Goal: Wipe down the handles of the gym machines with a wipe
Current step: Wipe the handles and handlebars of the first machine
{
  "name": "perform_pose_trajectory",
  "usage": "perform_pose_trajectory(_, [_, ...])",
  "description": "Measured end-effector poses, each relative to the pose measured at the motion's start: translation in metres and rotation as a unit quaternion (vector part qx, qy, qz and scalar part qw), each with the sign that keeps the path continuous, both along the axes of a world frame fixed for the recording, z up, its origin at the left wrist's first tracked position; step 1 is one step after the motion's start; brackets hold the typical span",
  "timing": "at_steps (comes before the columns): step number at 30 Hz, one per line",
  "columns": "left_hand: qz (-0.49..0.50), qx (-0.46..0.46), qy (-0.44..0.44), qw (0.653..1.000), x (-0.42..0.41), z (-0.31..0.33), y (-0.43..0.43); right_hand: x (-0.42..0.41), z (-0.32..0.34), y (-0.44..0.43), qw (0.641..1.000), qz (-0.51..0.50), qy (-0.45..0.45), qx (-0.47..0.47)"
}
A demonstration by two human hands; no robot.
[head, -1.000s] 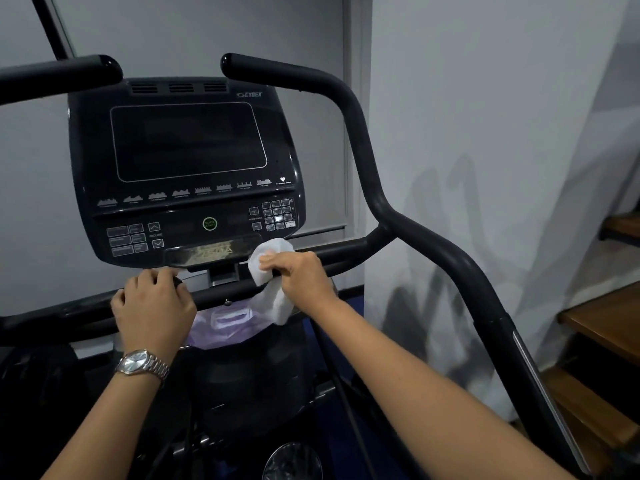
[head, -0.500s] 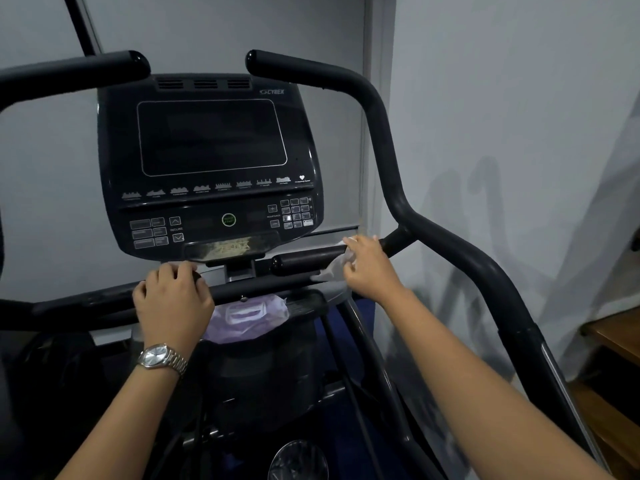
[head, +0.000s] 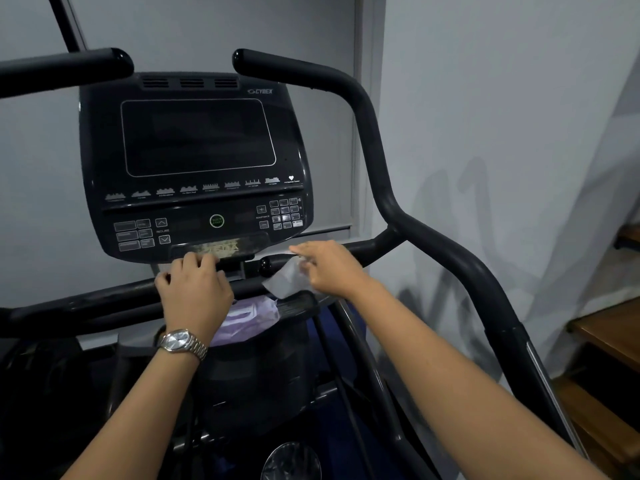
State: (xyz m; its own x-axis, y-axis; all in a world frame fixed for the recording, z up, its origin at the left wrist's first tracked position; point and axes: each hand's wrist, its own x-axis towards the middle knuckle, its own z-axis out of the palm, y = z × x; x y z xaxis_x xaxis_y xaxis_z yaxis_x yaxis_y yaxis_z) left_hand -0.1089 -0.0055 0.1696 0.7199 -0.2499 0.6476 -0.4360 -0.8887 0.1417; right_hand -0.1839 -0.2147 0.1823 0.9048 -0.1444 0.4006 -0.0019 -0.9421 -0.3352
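Observation:
A black gym machine faces me with a dark console (head: pixel 194 161). Below the console runs a short black handle bar (head: pixel 360 249), ending in a round cap near the middle. My right hand (head: pixel 329 268) grips a white wipe (head: pixel 285 280) around that bar, and part of the wipe hangs below it. My left hand (head: pixel 194 289), with a metal watch on the wrist, is curled over the left lower handle bar (head: pixel 86 303). Two long curved upper handles (head: pixel 367 109) rise on either side of the console.
A purple wipe pack (head: pixel 247 318) lies in the tray under the console. A grey wall stands close on the right. Wooden stair steps (head: pixel 609 334) sit at the lower right. The machine's right arm (head: pixel 485 289) slopes down toward me.
My right hand slid the wipe out to the right along the short bar, then back left toward its capped end. My left hand stayed on the left bar.

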Motion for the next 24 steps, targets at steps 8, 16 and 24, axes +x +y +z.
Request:
perform_pose_trajectory(8, [-0.184, -0.008, 0.013, 0.983, -0.010, 0.015, -0.051, -0.031, 0.029, -0.057, 0.986, -0.157, 0.038, -0.031])
perform_pose_trajectory(16, [-0.250, 0.080, 0.002, 0.965, -0.021, 0.020, -0.099, -0.053, 0.062, -0.077, 0.922, -0.385, -0.023, -0.007])
perform_pose_trajectory(24, [-0.251, 0.107, 0.022, 0.962, -0.017, 0.028, -0.117, -0.010, 0.074, -0.081, 0.923, -0.383, -0.022, -0.037])
